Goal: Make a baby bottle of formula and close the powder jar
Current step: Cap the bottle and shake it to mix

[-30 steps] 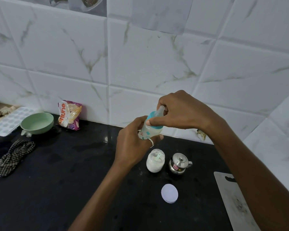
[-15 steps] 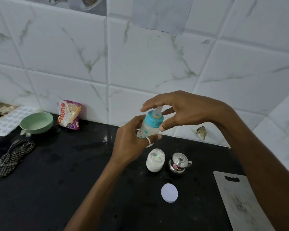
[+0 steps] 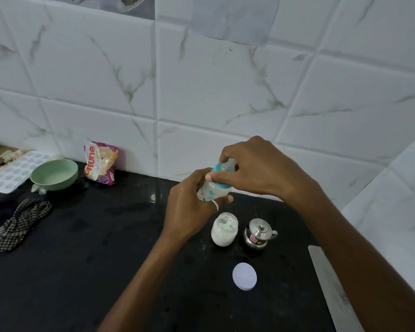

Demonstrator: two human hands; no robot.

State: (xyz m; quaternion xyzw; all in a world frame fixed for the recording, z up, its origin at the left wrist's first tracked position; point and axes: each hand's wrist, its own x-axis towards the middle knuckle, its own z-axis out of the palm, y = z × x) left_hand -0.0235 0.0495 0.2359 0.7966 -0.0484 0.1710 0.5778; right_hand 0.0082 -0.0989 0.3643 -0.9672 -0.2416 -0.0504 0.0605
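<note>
I hold a small baby bottle [image 3: 213, 189] tilted in the air over the black counter [image 3: 82, 248]. My left hand [image 3: 189, 207] grips its clear body from below. My right hand [image 3: 254, 164] curls over its blue collar and teat from above. Below the bottle stands the open powder jar [image 3: 224, 229], with white powder and a scoop handle inside. Its white round lid [image 3: 244, 276] lies flat on the counter, nearer to me. A small steel pot with a lid [image 3: 258, 233] stands right of the jar.
A green bowl [image 3: 54, 174] and a snack packet [image 3: 101, 166] sit by the tiled wall at the left, with a white ice tray [image 3: 10, 173] beyond. A checked cloth [image 3: 17, 224] lies at the left edge. A cutting board [image 3: 331, 286] lies at the right.
My right hand opened around the teat half a second ago and now has closed again over the blue collar. The bottle stays tilted in my left hand.
</note>
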